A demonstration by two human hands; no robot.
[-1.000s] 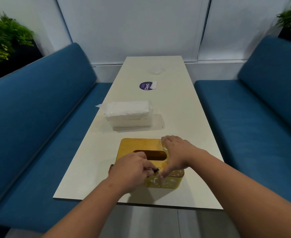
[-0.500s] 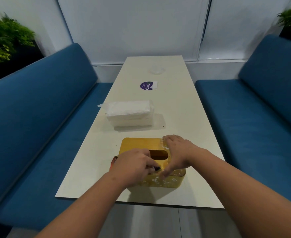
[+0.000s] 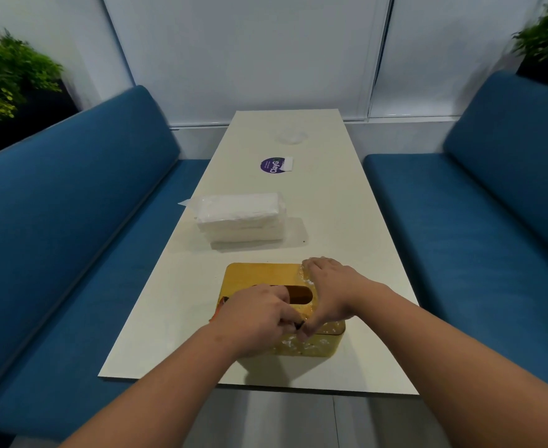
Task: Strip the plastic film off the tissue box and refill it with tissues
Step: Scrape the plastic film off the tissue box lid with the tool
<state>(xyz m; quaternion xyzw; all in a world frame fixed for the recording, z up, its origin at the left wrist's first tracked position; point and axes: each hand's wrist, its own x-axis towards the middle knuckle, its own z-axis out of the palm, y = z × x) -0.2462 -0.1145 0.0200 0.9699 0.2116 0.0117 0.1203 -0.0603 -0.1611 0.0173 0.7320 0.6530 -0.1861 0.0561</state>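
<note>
- To the left of the tissue box (image 3: 259, 276), a blue bench (image 3: 72, 221) ran along the table (image 3: 347, 221), with a leafy plant (image 3: 4, 79) behind its backrest.
- Beyond the tissue box and slightly left of it, the wrapped pack of tissues (image 3: 240, 216) lay flat on the table, apart from the box.
- The gold tissue box sat at the near end of the table, its dark oval slot facing up and crinkled plastic film (image 3: 301, 344) clinging to its near side.
- Your left hand (image 3: 259, 318) lay on the box top over the left end of the slot, fingers curled together around a small dark item (image 3: 299, 325) whose kind I cannot tell.
- Your right hand (image 3: 327, 289) pressed flat on the right part of the box top, its thumb reaching down to meet the left fingertips at the near edge.
- Farther beyond the box, a round purple sticker (image 3: 271, 164) lay on the tabletop.
- To the right of the box stood a second blue bench (image 3: 492, 221).
</note>
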